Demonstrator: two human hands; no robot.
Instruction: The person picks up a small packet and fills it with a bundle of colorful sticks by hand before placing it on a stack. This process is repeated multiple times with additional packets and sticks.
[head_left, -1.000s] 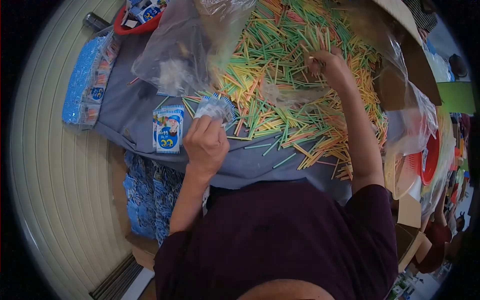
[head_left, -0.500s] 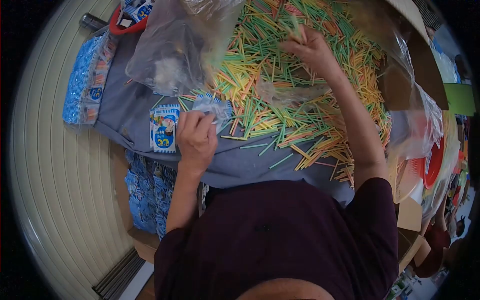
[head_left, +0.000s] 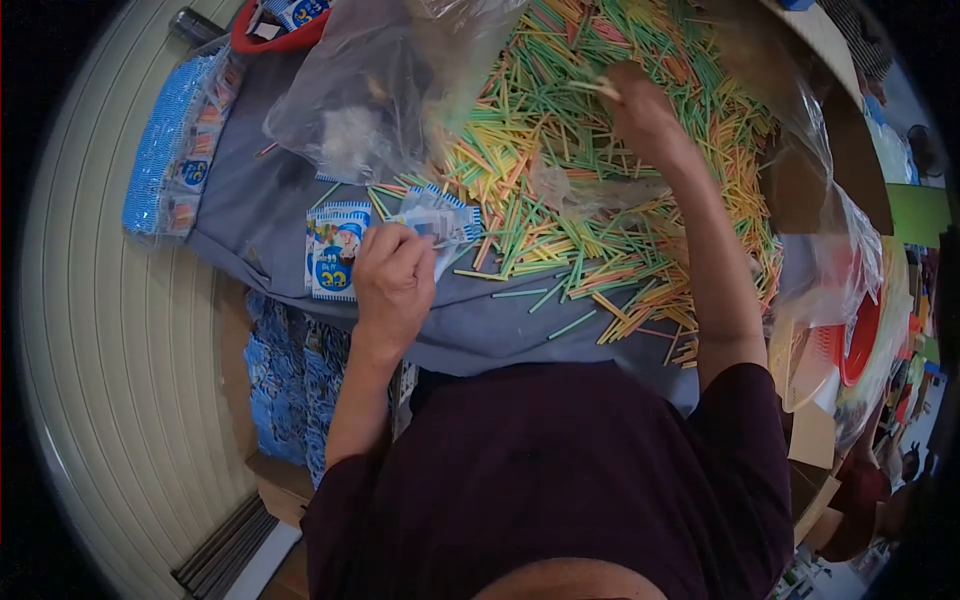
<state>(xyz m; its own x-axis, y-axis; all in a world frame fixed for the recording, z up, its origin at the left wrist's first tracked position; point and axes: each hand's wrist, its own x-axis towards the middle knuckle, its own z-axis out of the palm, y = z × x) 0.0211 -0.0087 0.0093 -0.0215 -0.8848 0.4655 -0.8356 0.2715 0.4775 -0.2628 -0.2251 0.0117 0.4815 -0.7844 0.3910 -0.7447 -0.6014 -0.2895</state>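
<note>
My left hand [head_left: 395, 280] is closed on a small clear packet with blue edges [head_left: 440, 218], held just above the grey cloth [head_left: 260, 210]. A short stack of printed blue-and-white packets [head_left: 335, 258] lies right beside that hand. My right hand [head_left: 640, 105] reaches into a big pile of thin green, yellow and orange sticks [head_left: 560, 200] and pinches a few sticks [head_left: 595, 88] between its fingertips.
A crumpled clear plastic bag [head_left: 350, 100] lies at the pile's left edge. A wrapped blue bundle of packets [head_left: 165, 160] sits at far left, with a red basket [head_left: 270, 38] above it. More blue packets [head_left: 295, 370] fill a box below the cloth. Another red basket [head_left: 860, 335] and plastic sheeting stand at right.
My right hand rose deeper into the stick pile, then shifted slightly right, still pinching sticks. My left hand stayed by the printed packets with its packet.
</note>
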